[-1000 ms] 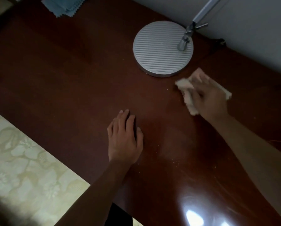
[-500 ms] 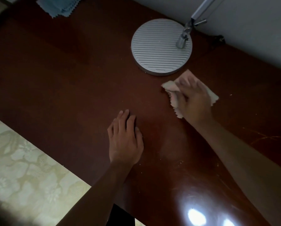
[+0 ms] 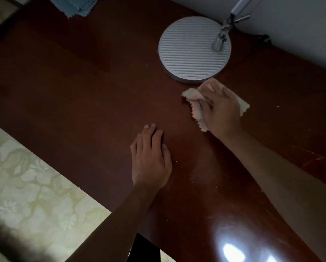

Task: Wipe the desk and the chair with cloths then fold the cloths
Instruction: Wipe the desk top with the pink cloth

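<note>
A dark red-brown glossy desk (image 3: 82, 87) fills most of the view. My right hand (image 3: 221, 112) presses a crumpled pale pink cloth (image 3: 193, 99) flat onto the desk, just in front of the lamp base; much of the cloth is hidden under the palm. My left hand (image 3: 150, 157) lies flat on the desk near its front edge, fingers together, holding nothing. A blue cloth (image 3: 75, 5) with zigzag edges lies folded at the far left corner of the desk. No chair shows.
A round ribbed silver lamp base (image 3: 193, 49) with a metal arm (image 3: 232, 19) stands at the back of the desk by the white wall. Pale patterned floor (image 3: 26, 186) lies left of the desk edge. Small crumbs and scratches dot the right part of the desk.
My right hand has slid the pink cloth leftward across the desk, from right of the lamp base to just in front of it. My left hand has stayed in place.
</note>
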A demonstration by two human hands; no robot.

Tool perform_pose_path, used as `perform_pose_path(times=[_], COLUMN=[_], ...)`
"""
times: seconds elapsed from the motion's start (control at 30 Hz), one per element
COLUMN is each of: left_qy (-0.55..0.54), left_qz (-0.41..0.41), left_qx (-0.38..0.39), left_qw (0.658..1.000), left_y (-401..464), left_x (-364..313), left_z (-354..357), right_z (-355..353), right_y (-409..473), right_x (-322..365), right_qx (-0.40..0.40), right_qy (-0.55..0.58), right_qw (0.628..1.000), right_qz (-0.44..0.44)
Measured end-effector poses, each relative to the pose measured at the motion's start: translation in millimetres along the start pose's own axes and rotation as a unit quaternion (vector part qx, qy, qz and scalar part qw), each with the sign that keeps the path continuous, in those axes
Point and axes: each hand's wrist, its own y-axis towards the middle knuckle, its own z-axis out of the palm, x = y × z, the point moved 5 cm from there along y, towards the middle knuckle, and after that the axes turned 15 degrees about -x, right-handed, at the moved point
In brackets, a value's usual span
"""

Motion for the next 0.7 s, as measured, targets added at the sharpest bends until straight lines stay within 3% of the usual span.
perform_pose_path(times=[0.1, 0.23, 0.47, 0.57, 0.7], left_qy=[0.001, 0.004, 0.006, 0.005, 0.007], left_qz=[0.004, 0.005, -0.001, -0.004, -0.002], left_qx=[-0.01, -0.006, 0.003, 0.005, 0.01], left_qw=[1.0, 1.0, 1.0, 1.0, 1.0], left_y=[1, 1, 0, 1, 1], left_x=[0, 1, 0, 0, 0], left_z=[0, 1, 0, 0, 0], right_z=[-6, -23, 6, -9, -5], right_y=[-47, -74, -13, -40, -4], right_x=[15, 17, 6, 6, -4], right_qx=[0.028, 0.028, 0.02, 0.006, 0.0], right_qy=[0.007, 0.045, 0.017, 0.013, 0.013], right_qw=[0.998, 0.995, 0.999, 1.0, 1.0], right_qz=[-0.064, -0.079, 0.032, 0.009, 0.019])
